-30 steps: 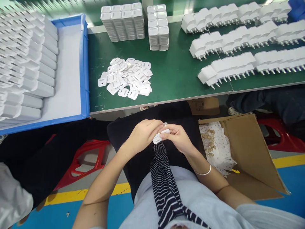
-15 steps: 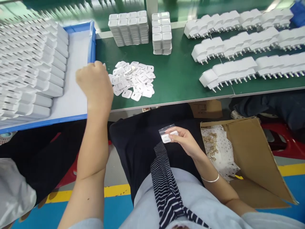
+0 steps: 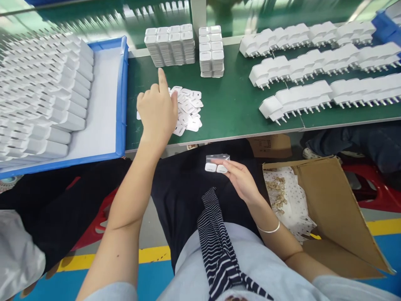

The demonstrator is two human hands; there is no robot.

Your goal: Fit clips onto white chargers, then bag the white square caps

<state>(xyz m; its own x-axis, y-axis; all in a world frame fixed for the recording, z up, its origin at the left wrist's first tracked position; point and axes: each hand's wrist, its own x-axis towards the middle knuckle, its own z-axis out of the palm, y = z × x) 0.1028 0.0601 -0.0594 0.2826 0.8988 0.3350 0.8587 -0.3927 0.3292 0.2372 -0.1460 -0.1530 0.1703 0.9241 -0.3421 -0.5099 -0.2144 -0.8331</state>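
My left hand [image 3: 158, 109] is over the left side of a loose pile of white rounded tags [image 3: 189, 106] on the green table. Its index finger points away from me and the thumb stands apart, while the other fingers are curled. Nothing shows in it, though the palm side is hidden. Above my lap, my right hand [image 3: 240, 179] pinches a small clear plastic bag [image 3: 218, 157] by its right side. Two white tags [image 3: 211, 167] with small dark print lie side by side in the bag.
Neat stacks of white tags [image 3: 171, 46] stand behind the pile. At left, a blue-rimmed tray [image 3: 121, 104] holds rows of white plug housings [image 3: 46, 92]. Rows of white plug adapters [image 3: 300, 92] line the right. An open cardboard box [image 3: 332, 209] with bagged parts stands beside my right arm.
My left hand has swung right from the tray's edge to the pile, its index finger now extended from a fist. My right hand has turned the bag so both tags face up side by side.
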